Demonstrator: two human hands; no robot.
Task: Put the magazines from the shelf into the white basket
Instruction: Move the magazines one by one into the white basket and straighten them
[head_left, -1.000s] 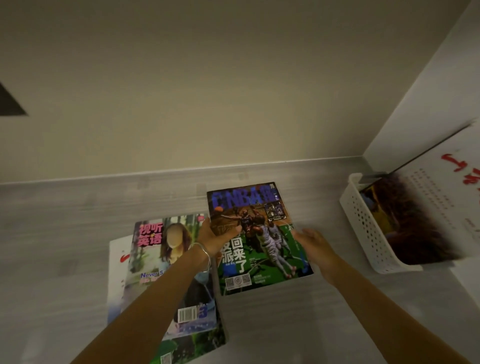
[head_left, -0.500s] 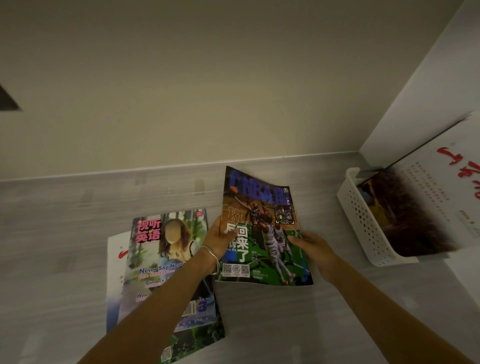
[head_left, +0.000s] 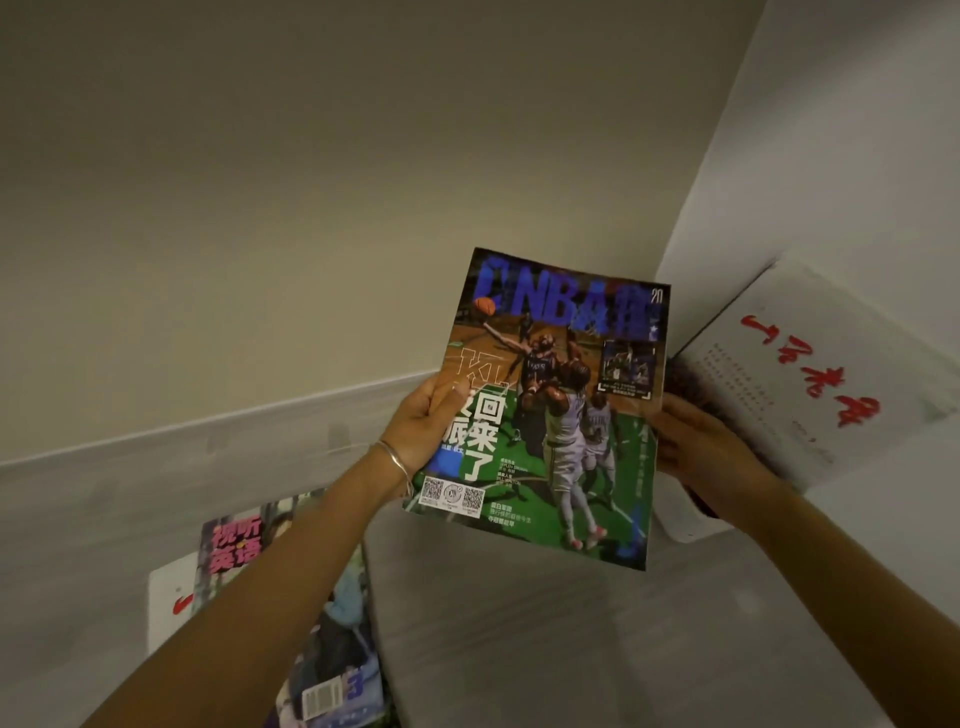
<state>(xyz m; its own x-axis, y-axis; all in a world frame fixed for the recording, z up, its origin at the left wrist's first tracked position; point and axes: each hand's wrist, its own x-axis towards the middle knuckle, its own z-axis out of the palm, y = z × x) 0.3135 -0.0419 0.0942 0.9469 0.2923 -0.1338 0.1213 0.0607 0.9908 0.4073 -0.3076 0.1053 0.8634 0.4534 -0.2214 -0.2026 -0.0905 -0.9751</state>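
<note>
Magazine (head_left: 550, 415) held upright, long axis vertical, title uppermost.

Bare forearms, no sleeves; thin silver bangle (head_left: 397, 460) on the left wrist.

The basket (head_left: 680, 525) is almost wholly hidden behind the NBA magazine (head_left: 550, 415); the left arm (head_left: 270, 597) covers the stack (head_left: 332, 649).
</note>
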